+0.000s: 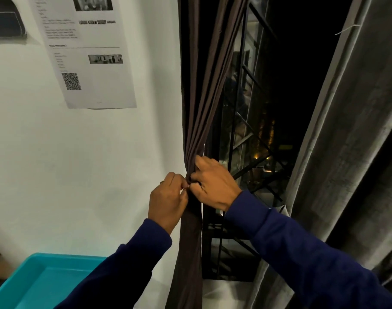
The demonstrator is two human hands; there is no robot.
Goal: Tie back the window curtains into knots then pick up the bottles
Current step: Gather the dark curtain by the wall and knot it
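Brown curtain (198,121), thin soft fabric, hangs bunched at the left edge of the window (253,134), drawn into a narrow neck where both hands meet. Left hand (168,197) has fingers curled, pinching the gathered cloth from the wall side. Right hand (213,184) wraps over it from the window side, fingers curled onto the same bunch, thumb up the folds. Fingertips of the two hands are touching or nearly so. Below the hands the cloth falls as one twisted rope.

Judgement: knot is being formed or cinched, not clearly finished; no full loop is visible, hidden by the hands. To do it well, keep all pleats gathered in one grip so no fold slips out, hold the neck steady with one hand, pull the tail with the other, and tighten evenly. Slippery fabric may loosen, so cinch firmly.

Grey curtain (346,152) on the right side hangs loose, apparently untied, so likely next. Bottles not in view. Teal tray (34,284) sits at lower left, and a printed sheet (85,52) is on the white wall (101,163).
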